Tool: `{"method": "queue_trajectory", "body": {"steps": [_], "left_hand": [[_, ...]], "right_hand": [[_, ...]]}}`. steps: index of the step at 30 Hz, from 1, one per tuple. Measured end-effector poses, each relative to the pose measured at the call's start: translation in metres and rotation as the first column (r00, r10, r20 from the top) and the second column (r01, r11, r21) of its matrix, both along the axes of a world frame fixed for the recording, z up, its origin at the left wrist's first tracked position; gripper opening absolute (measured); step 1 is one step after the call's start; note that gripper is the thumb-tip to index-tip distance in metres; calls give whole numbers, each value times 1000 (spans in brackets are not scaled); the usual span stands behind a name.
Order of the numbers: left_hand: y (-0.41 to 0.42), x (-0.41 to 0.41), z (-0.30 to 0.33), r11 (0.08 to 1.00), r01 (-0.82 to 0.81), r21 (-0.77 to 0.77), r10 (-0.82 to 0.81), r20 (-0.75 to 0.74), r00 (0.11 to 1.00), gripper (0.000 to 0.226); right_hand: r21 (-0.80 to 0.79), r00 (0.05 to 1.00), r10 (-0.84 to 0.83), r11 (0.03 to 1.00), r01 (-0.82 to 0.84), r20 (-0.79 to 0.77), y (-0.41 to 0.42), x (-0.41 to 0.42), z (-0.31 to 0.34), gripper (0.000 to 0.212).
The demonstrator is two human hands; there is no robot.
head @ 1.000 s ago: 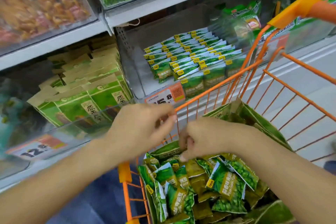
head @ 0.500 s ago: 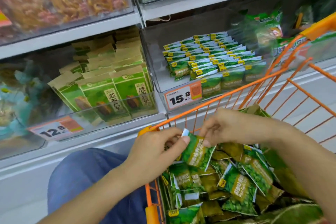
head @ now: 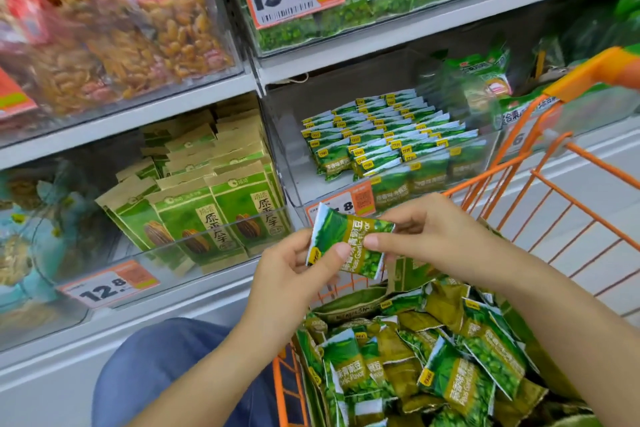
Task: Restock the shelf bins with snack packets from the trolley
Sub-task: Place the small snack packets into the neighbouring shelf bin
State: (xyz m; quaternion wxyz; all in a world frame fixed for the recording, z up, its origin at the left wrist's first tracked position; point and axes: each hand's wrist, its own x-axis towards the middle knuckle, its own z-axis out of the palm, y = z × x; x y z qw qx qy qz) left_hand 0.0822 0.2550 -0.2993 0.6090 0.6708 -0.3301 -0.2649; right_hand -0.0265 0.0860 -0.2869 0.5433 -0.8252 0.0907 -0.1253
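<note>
Two hands hold one green garlic-pea packet (head: 348,243) between them, above the front rail of the orange trolley (head: 540,184). Your left hand (head: 298,274) pinches the packet's lower-left end, thumb on its face; your right hand (head: 429,236) pinches its right side at about 3 o'clock, thumb and forefinger closed on the wrapper. Half a second ago the packet sat lower, just over the heap in the trolley; now you have lifted it up and toward 12 o'clock, so it covers part of the 15.8 price tag (head: 341,206) on the front of the clear shelf bin (head: 391,149). That bin lies at 12 o'clock from your hands, with rows of the same packets standing in it. The loose packets (head: 433,367) fill the trolley at 5 o'clock. At 9 o'clock of the bin, a neighbouring bin holds green-and-tan seed packs (head: 207,198) behind a 12.8 tag (head: 107,288). The view has also moved nearer the shelf, and your blue-clad knee (head: 162,367) shows at 7 o'clock.
</note>
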Motion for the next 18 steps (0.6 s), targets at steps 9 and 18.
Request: {"method": "queue_trajectory", "body": {"steps": [9, 18], "left_hand": [[-84, 94, 70, 911, -332, 245, -48, 863, 503, 24], [-179, 128, 13, 528, -649, 548, -480, 823, 303, 35]], "right_hand": [[-667, 954, -274, 688, 286, 126, -17, -2, -8, 30], [-648, 973, -227, 733, 206, 52, -15, -4, -9, 25]]}}
